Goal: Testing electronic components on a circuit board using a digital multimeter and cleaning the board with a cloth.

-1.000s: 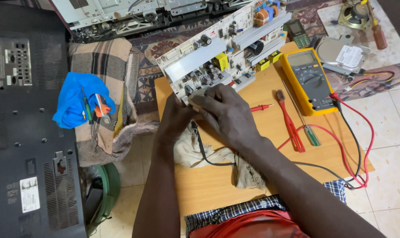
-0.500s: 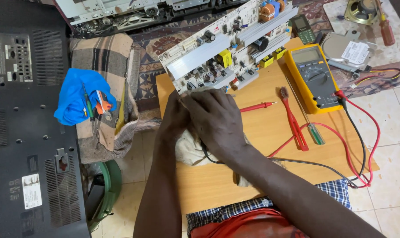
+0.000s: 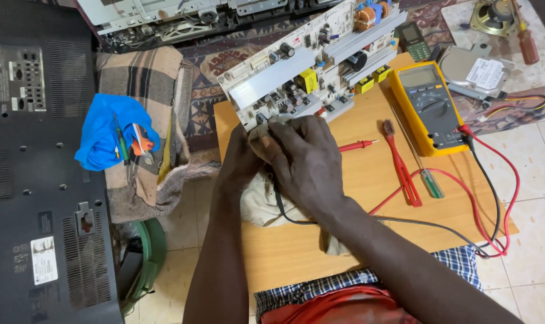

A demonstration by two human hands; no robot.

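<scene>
The circuit board (image 3: 311,63) stands tilted on its near edge at the back of the wooden board table (image 3: 368,240), and looks stiff, light and fragile with its crowded components (heat-sink fins and coils), so bare edges seem the safest hold. The right hand (image 3: 305,162) curls closed over a soft, limp cloth (image 3: 260,204) and a black probe lead against the board's lower corner; the left hand (image 3: 239,162) lies mostly hidden beneath it, grip unclear.

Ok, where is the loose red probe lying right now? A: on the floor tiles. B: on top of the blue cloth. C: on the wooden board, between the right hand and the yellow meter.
C: the red probe lies flat on the wooden board, between the right hand and the yellow meter.
</scene>
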